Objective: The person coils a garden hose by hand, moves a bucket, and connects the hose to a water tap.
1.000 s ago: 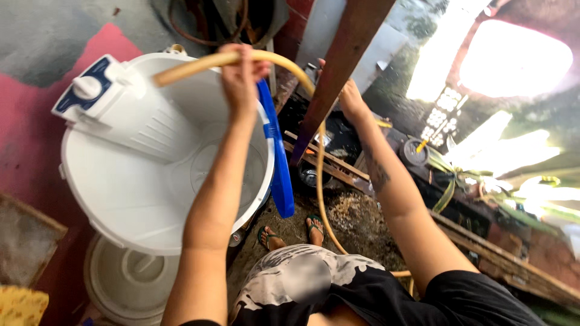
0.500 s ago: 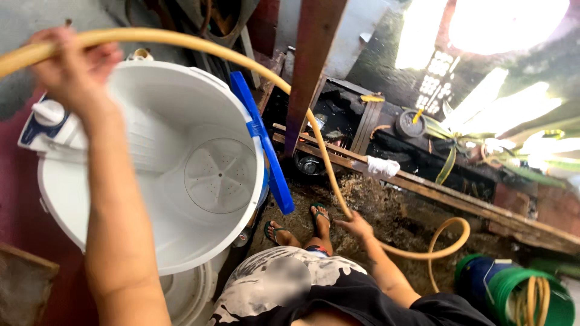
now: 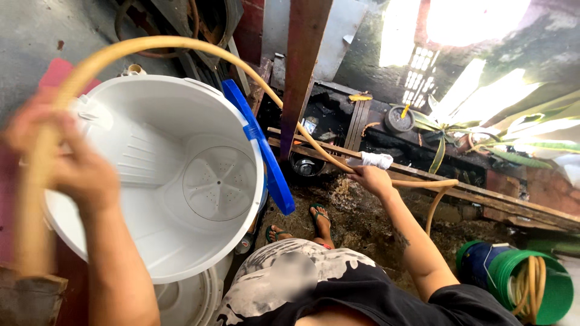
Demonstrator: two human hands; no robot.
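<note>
Left hand (image 3: 72, 163): raised at the left edge of the view, motion-blurred, fingers closed around the hose (image 3: 181, 45). The hose end hangs down from this hand, past the near left rim of the tub (image 3: 199, 90).

Hose: from the left hand it arches up and over the open tub, then slopes down to the right, passing the post (image 3: 305, 72). Its long axis runs left to right, high to low.

Tub: white, open, tilted toward the camera; the ribbed disc (image 3: 220, 181) at its bottom is visible. A blue lid (image 3: 260, 145) stands at its right rim.

Right hand (image 3: 371, 178): extended low and right, closed on the hose just beside a white cloth wrap (image 3: 377, 159). Beyond it the hose curves down toward the ground.

The left hand is nearer the tub; the right hand is well apart from it.
</note>
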